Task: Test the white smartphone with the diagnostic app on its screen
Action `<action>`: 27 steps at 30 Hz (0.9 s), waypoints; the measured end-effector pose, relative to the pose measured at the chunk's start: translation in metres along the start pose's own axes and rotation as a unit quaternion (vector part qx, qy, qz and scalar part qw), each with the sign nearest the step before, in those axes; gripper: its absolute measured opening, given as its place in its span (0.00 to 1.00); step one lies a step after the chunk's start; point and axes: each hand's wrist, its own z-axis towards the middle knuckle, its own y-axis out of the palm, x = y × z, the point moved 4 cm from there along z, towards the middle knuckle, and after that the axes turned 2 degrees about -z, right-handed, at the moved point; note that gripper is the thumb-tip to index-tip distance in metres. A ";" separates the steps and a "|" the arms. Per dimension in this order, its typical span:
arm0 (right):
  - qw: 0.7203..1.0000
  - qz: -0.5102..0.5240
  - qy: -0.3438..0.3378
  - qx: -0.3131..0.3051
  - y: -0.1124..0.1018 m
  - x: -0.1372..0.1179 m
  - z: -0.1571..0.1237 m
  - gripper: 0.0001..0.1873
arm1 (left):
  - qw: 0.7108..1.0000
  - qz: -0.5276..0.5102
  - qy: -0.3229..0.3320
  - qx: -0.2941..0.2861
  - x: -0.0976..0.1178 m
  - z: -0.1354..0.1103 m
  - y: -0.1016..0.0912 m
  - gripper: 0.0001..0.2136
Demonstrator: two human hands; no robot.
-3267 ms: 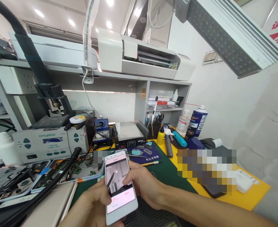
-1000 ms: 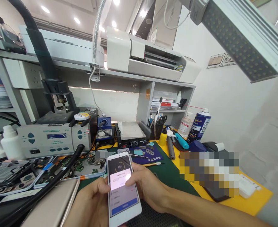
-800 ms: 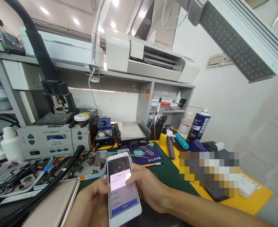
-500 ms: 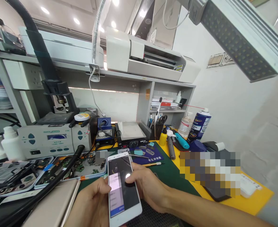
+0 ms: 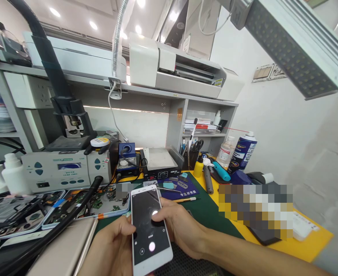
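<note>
A white smartphone (image 5: pixel 148 207) is held upright between both hands at the lower middle of the head view. Its lit screen is mostly dark, with a round white button near the bottom, like a camera screen. My left hand (image 5: pixel 115 245) is closed round the phone's left side, its thumb at the edge of the glass. My right hand (image 5: pixel 183 228) grips the right side, with the thumb lying over the screen. The fingers behind the phone are mostly hidden. Below it lies a dark perforated mat (image 5: pixel 186 264).
Trays of phone parts (image 5: pixel 108 203) and a gold phone (image 5: pixel 62 245) lie left, crossed by a black hose (image 5: pixel 82 207). A hot-air station (image 5: pixel 68 168) and heating plate (image 5: pixel 161 161) stand behind. Right are a spray can (image 5: pixel 242 151), a yellow bottle (image 5: pixel 198 166) and a brush (image 5: pixel 184 199).
The phone's screen has switched from a page with white and grey panels to a dark camera-like view with a round white button. Both hands hold nearly the same position.
</note>
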 end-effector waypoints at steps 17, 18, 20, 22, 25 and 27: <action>0.997 -0.022 -0.044 -0.063 0.004 -0.004 -0.001 0.21 | 1.000 0.000 -0.007 -0.019 -0.004 0.006 -0.012 0.17; 0.996 -0.028 -0.042 -0.073 0.004 -0.005 -0.001 0.23 | 1.000 0.005 -0.005 -0.015 -0.004 0.006 -0.013 0.16; 0.995 -0.039 -0.029 -0.091 0.004 -0.005 -0.002 0.25 | 1.000 0.004 -0.004 -0.007 -0.004 0.007 -0.013 0.15; 0.993 -0.050 -0.022 -0.104 0.004 -0.004 -0.002 0.27 | 1.000 -0.003 -0.001 -0.006 -0.003 0.008 -0.011 0.15; 0.993 -0.048 -0.029 -0.103 0.003 -0.004 -0.001 0.27 | 1.000 -0.009 0.004 -0.008 -0.002 0.009 -0.006 0.18; 0.994 -0.041 -0.031 -0.097 0.003 -0.002 0.000 0.29 | 1.000 -0.015 0.000 -0.003 -0.001 0.008 -0.003 0.20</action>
